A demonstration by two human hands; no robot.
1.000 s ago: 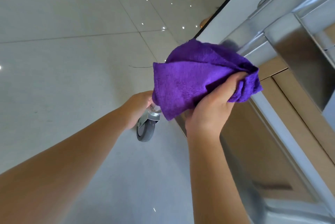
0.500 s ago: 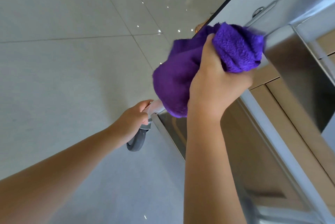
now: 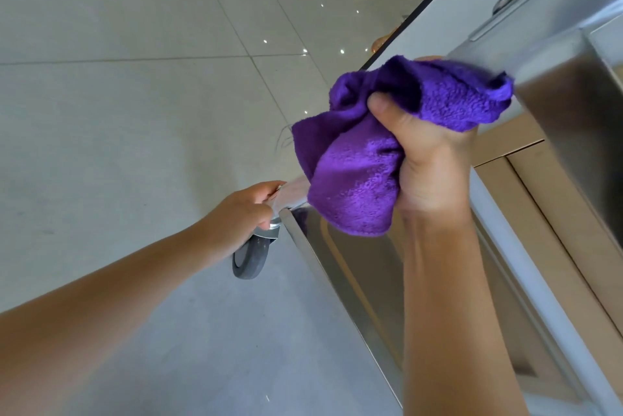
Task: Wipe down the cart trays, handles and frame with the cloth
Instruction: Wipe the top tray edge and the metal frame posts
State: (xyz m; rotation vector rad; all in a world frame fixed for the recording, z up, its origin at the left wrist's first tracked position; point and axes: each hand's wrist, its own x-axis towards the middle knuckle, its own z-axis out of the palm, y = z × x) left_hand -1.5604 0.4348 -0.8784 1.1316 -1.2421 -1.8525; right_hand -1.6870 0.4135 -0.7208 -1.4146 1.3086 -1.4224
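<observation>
Right of centre, the right hand [image 3: 435, 159] clenches the purple cloth [image 3: 364, 159] against the cart frame [image 3: 546, 58]; soft, light, it bunches easily. Lower left, the left hand [image 3: 246, 213] grasps the cart leg [image 3: 290, 196], bracing it.

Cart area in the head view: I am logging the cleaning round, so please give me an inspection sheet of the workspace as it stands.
Surface: glossy pale floor tiles, light reflections, a thin dark strand near the cloth.
Job's things: purple cloth bunched against the steel cart frame; castor wheel at the cart's lower corner.
Clutter: nothing seen.
Hands: right hand grips the cloth; left hand holds the cart leg just above the castor.
Cables: nothing seen.
Surroundings: wooden cabinet panels beside the cart; white panel with a black edge behind.
</observation>
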